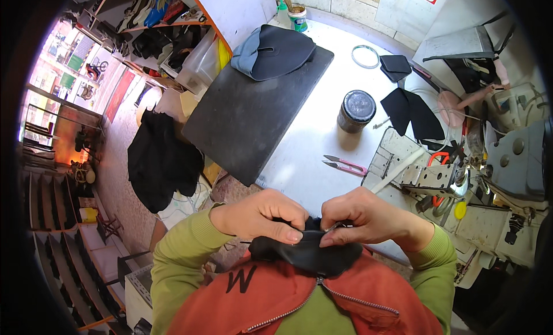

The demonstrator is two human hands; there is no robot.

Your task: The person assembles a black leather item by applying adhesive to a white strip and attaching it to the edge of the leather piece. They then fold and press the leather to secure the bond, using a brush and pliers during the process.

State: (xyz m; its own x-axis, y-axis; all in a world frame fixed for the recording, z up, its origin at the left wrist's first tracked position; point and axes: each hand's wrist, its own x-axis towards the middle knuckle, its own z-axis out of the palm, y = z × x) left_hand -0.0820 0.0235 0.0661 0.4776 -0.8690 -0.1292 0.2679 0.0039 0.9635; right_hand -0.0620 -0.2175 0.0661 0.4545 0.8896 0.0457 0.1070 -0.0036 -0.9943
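Observation:
Close to my chest, a piece of black leather-like material [314,255] is held between both hands along its upper edge. My left hand [266,215] pinches it with the thumb on top and the fingers curled behind. On the other side of a short gap, my right hand [368,217] grips the same edge, its thumb and forefinger pressed together. A small dark bit shows by the right fingertips, too small to name. The lower part of the material droops over my red vest [230,300].
A white table [305,139] carries a black board [247,128] with a cut leather piece [282,53], a dark jar [356,110], pink-handled thread snips [348,166] and black pieces [410,113]. A sewing machine [518,162] stands right; black cloth [161,162] lies left.

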